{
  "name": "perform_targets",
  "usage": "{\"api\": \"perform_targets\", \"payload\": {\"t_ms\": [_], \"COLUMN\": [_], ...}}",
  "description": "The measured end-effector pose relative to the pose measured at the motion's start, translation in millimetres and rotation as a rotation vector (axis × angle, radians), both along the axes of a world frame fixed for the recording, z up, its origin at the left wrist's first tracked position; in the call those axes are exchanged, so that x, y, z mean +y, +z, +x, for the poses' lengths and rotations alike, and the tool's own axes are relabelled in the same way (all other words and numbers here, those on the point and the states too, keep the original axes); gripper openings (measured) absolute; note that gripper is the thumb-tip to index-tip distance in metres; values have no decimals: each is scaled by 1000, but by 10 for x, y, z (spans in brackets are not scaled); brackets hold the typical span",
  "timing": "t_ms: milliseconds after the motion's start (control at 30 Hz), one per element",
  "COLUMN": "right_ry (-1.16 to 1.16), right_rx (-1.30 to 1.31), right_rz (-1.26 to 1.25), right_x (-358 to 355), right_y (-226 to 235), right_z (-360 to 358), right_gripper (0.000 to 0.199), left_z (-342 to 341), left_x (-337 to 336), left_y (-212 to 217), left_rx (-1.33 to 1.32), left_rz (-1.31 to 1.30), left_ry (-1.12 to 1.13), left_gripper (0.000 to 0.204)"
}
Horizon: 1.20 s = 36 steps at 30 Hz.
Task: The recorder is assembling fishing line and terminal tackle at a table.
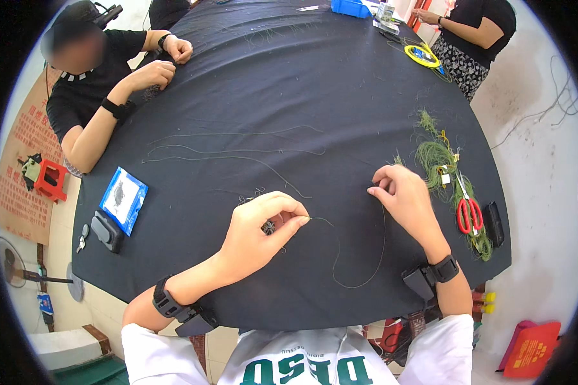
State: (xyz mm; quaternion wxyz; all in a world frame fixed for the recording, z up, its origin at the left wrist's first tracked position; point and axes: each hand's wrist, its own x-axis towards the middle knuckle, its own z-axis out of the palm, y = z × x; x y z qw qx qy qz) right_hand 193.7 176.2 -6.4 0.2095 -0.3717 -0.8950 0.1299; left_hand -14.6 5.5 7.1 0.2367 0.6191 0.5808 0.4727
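Note:
A thin greenish line (355, 287) hangs in a loose loop between my two hands over the black cloth. My left hand (253, 234) is closed in a pinch on one part of it, thumb against forefinger. My right hand (406, 200), to the right and a little farther off, pinches the other part. Small dark wire pieces, hook-like in shape, lie in a pile (268, 227) partly hidden beneath my left hand. Beyond it, several cut lengths of line (237, 152) stretch across the cloth.
Bundles of green line (435, 159) and red-handled scissors (469, 215) lie at the right, beside a black case (493, 224). At left are a blue-edged packet (123, 200) and a dark grey box (106, 231). Co-workers sit far left (83, 96) and stand far right (472, 38).

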Motion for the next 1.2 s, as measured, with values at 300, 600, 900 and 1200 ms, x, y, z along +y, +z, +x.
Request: {"api": "perform_targets", "payload": {"t_ms": [300,600,900,1200], "right_ry": [454,527,526,536], "right_rx": [546,761,716,664], "right_rz": [-888,-953,-873,-736], "right_x": [-315,-593,-600,-594], "right_y": [131,79,59,89], "right_z": [-180,-262,-273,-279], "right_gripper": [10,8,10,8], "left_z": [53,85,104,119], "left_x": [3,-47,-56,-57], "left_y": [35,-45,-11,-2], "left_rx": [-904,-1370,-1378,-1396], "left_rz": [-301,-566,-611,-595], "left_ry": [-147,-299,-295,-260], "left_gripper": [12,16,15,13]}}
